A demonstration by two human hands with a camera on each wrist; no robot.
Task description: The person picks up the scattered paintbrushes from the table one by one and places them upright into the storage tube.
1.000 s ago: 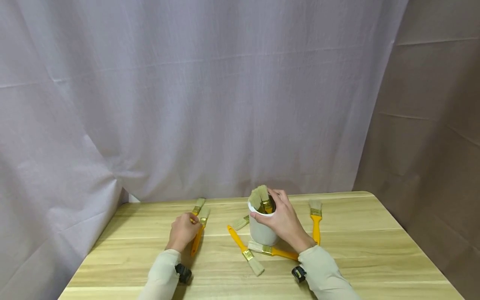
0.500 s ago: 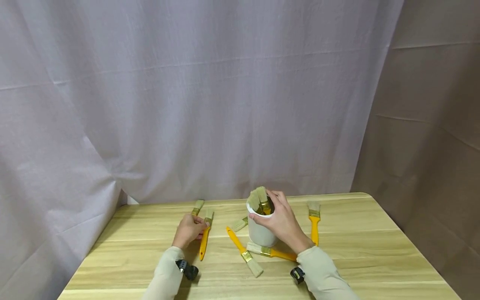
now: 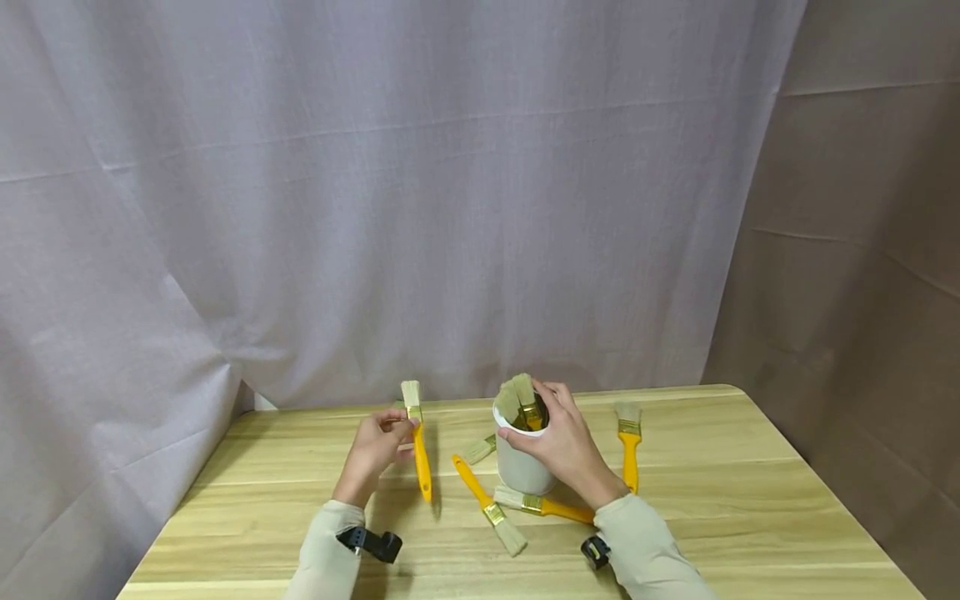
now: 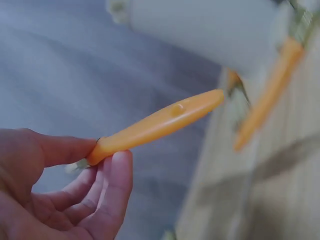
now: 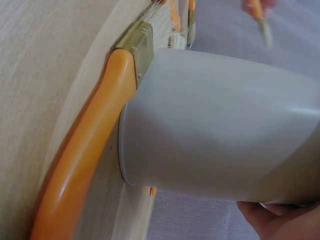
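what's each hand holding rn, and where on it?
Left hand pinches a yellow-handled paintbrush near the ferrule end of its handle, bristles up, off the table. Right hand grips the white cup at its rim and side.

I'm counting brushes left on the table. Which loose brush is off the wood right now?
The brush pinched in the left hand, bristles up, left of the white cup. The other loose ones lie flat on the table.

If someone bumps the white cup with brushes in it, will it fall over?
Probably it could tip: the white cup is tall and narrow, with brush heads poking above its rim. Right now the right hand grips it, so it likely stays put.
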